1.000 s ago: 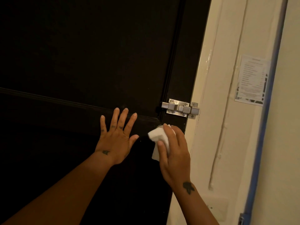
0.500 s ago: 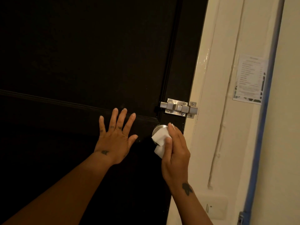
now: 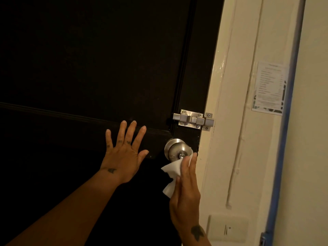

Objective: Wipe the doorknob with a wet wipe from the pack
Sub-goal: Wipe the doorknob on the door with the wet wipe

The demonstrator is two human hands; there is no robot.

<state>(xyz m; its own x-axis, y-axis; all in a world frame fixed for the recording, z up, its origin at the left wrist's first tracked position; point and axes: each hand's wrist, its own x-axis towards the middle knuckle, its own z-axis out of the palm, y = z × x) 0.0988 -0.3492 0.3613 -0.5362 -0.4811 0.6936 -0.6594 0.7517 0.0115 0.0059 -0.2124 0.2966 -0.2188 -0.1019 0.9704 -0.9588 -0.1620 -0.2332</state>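
Observation:
A round silver doorknob [image 3: 175,149] sticks out of the dark door [image 3: 92,64] near its right edge. My right hand [image 3: 185,190] holds a crumpled white wet wipe [image 3: 171,174] just below the knob, fingertips touching the knob's lower right side. The knob's face is uncovered. My left hand [image 3: 124,151] lies flat on the door to the left of the knob, fingers spread. The wipe pack is not in view.
A steel slide bolt [image 3: 193,119] sits above the knob, bridging door and cream frame [image 3: 225,139]. A printed paper notice [image 3: 269,87] is stuck on the wall at right. A pale wall plate [image 3: 229,228] is low on the frame.
My right hand slid down off the knob with the wipe, and the knob, earlier covered by the wipe, now shows. The left hand stayed flat on the door.

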